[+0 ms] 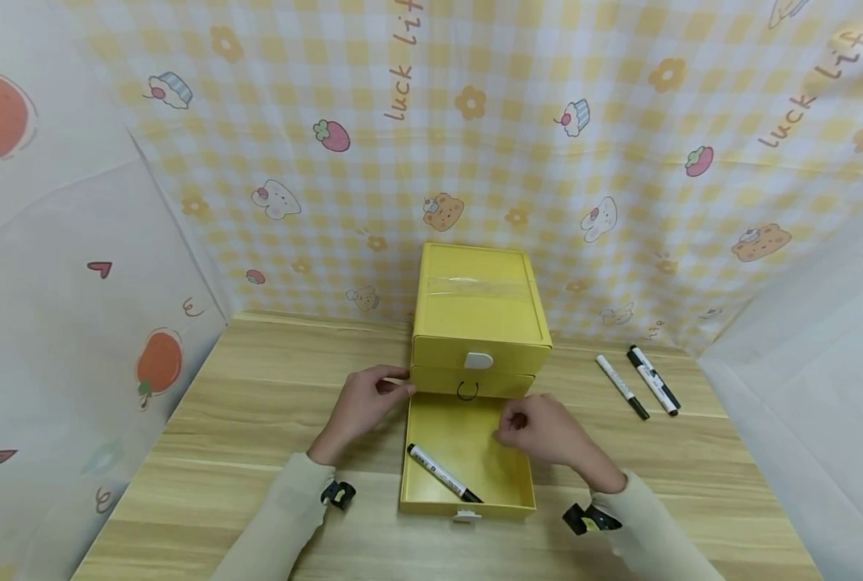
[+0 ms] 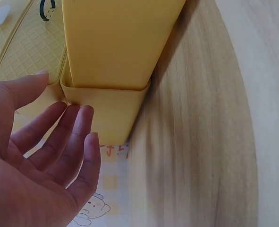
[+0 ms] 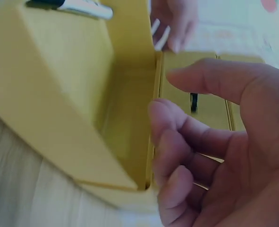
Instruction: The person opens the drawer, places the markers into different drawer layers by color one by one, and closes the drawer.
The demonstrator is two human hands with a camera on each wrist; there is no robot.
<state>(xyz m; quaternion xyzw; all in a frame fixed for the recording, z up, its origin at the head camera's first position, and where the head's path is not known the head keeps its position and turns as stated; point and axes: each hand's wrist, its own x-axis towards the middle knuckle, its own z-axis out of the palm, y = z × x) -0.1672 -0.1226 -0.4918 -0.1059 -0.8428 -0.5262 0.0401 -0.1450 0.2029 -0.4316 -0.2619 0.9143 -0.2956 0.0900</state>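
Observation:
A yellow two-tier drawer box (image 1: 483, 294) stands at the back of the table with its lower drawer (image 1: 467, 420) pulled out. In that drawer lies a white marker (image 1: 441, 472) with black ends, slanting near the front. My left hand (image 1: 366, 401) is at the box's left front corner; in the left wrist view its fingertips (image 2: 86, 113) reach the box's side, thumb apart. My right hand (image 1: 543, 432) hovers over the drawer's right side. Its fingers (image 3: 165, 118) bend loosely with a gap to the thumb and nothing between them.
Several black-and-white markers (image 1: 622, 386) lie on the wooden table (image 1: 257, 428) to the right of the box. A white tab (image 1: 479, 361) marks the upper drawer, a dark loop (image 1: 467, 391) the tier below. A checked cloth (image 1: 373, 161) hangs behind.

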